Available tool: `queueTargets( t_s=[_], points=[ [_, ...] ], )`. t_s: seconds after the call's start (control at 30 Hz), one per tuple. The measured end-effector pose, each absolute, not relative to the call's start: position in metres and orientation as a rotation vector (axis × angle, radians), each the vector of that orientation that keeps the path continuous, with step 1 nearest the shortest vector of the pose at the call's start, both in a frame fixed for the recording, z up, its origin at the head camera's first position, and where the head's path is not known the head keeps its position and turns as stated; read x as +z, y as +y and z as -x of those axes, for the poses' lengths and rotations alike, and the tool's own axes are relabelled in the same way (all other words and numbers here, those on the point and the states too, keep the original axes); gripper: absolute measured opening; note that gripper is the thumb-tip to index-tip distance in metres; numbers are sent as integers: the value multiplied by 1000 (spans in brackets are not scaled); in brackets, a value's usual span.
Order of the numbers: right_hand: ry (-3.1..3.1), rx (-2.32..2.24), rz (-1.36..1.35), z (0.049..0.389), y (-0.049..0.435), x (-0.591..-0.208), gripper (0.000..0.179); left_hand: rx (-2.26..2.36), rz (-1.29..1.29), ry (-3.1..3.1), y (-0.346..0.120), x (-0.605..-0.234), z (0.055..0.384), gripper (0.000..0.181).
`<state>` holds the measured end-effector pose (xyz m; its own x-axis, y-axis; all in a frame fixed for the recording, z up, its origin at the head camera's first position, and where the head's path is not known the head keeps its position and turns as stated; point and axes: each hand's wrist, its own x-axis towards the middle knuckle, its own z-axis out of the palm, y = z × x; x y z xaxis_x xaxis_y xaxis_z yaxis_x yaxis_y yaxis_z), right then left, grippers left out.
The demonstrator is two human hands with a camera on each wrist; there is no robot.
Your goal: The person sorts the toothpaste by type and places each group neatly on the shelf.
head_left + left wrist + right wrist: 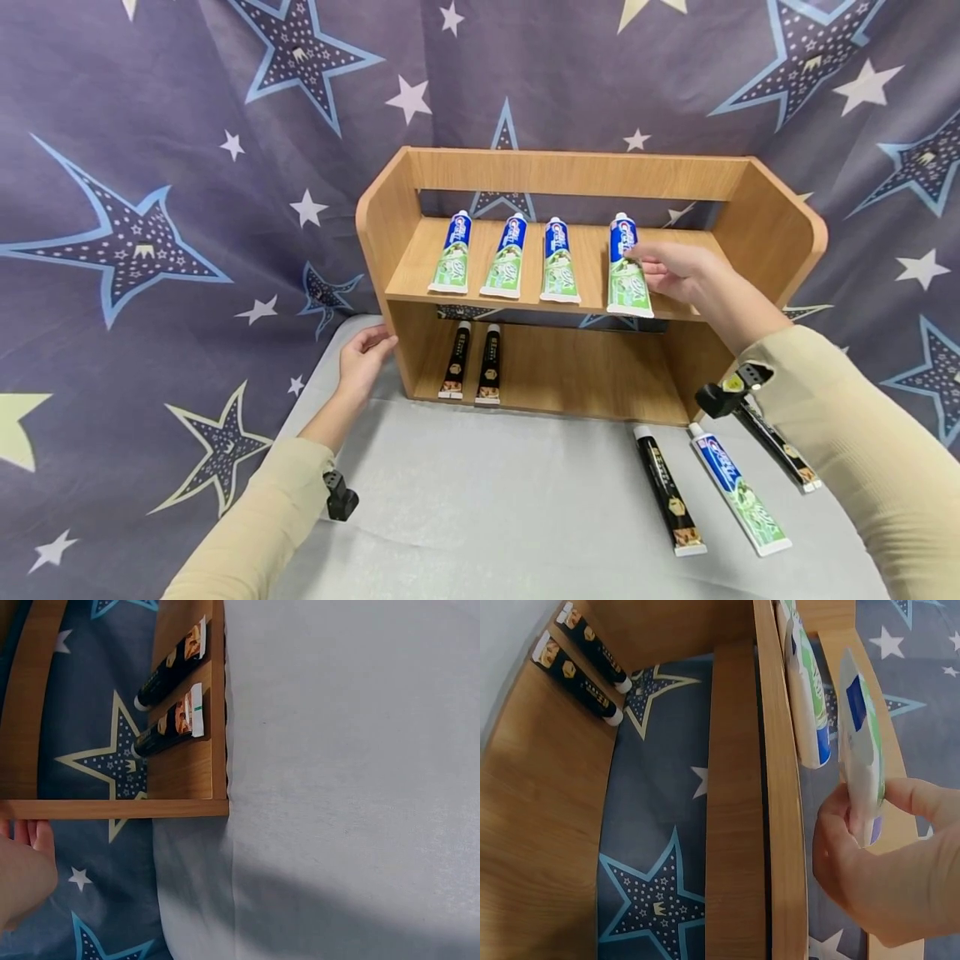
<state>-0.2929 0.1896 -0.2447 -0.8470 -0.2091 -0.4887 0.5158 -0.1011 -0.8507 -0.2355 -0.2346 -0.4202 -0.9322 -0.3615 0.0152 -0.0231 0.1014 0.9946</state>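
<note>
My right hand [675, 271] pinches a blue, white and green toothpaste tube [628, 279] between thumb and fingers, above the upper board of a wooden shelf [592, 162]. In the right wrist view the held toothpaste tube [862, 742] appears edge-on, apart from a neighbouring one. Three like tubes, among them a middle toothpaste tube [506, 258], lie on that board to its left, caps toward the back. My left hand [363, 358] touches the outside of the shelf's left side panel with its fingers; the left wrist view has this hand [26, 870] against the panel's edge.
Two black toothpaste tubes, one a left tube [456, 362], lie on the lower board. On the grey tabletop [480, 500] at right lie a black tube [667, 492], a blue-green tube [738, 492] and another black tube [780, 446] partly behind my right forearm. A star-patterned curtain [187, 83] hangs behind.
</note>
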Motion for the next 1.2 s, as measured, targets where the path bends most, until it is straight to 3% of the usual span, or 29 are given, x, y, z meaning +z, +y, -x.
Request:
queueTargets(
  t_s=[0.1, 0.3, 0.5, 0.77, 1.2],
  points=[
    [1767, -1972, -320, 302, 187, -246, 27, -1903, -389, -2131, -235, -419, 235, 33],
    [2094, -1776, -327, 307, 174, -245, 70, -1921, -379, -2120, -234, -419, 234, 32],
    [2325, -1629, -479, 310, 164, -249, 81, -1929, -388, -2127, -235, -419, 235, 32],
    [2484, -1519, -524, 310, 159, -252, 81, -1940, -387, -2105, -235, -419, 234, 32],
    [2646, -1373, -458, 307, 155, -251, 57, -1924, -393, -2125, -235, -420, 235, 33]
  ],
)
